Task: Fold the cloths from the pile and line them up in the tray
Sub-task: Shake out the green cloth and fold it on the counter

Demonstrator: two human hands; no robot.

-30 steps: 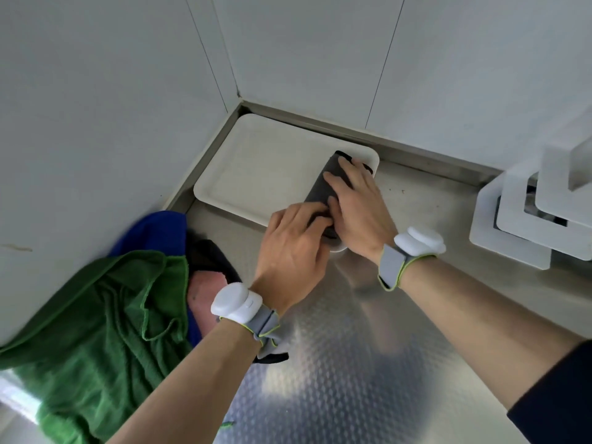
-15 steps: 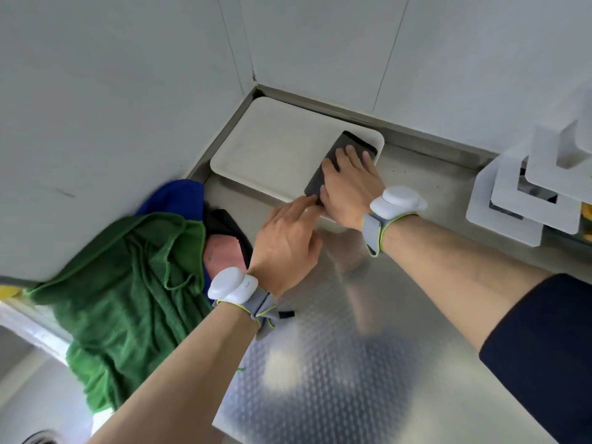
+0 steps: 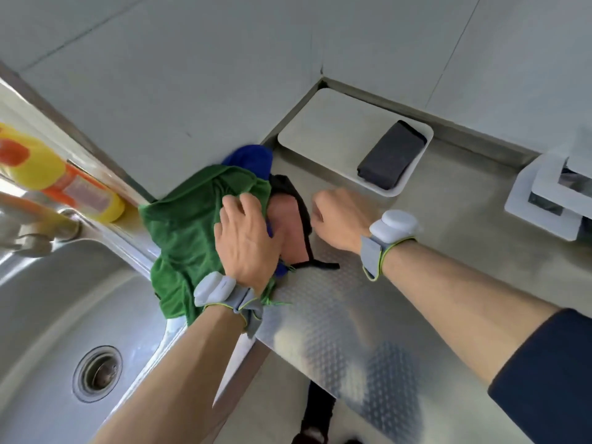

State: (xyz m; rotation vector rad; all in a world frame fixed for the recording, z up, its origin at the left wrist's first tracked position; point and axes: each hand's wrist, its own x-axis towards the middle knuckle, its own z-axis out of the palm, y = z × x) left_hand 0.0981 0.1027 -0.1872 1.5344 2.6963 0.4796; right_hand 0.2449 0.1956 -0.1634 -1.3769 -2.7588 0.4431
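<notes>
Left fingers [image 3: 238, 203]: close together, curled over a ridge of the green cloth [image 3: 185, 225], with the tips buried in the fabric. The thumb is hidden.
Right fingers [image 3: 320, 203]: curled under, tips out of sight at the black-trimmed edge of the pink cloth [image 3: 290, 229]. I cannot tell whether they pinch anything.
Left hand [image 3: 248, 241]: lies on top of the pile.
Right hand [image 3: 341, 221]: low over the counter [image 3: 352, 331], just beside the pile.
Pile: the green cloth lies over a blue cloth [image 3: 250, 157] and the pink one, bunched against the wall. Its lower part hangs over the rim of the sink [image 3: 48, 315].
Tray [image 3: 320, 123]: in the back corner, near the pile. One folded dark cloth [image 3: 392, 155] lies at its right end.
Step, as I judge it: taking the next cloth to fold.
Risk, tangle: the layers overlap, so lifting the green one may drag the blue or pink one along.
Risk, sink: a sideways pull could tip the overhanging part into the basin.
Risk, tray: a wide sweep towards it could knock the folded cloth out of line.
</notes>
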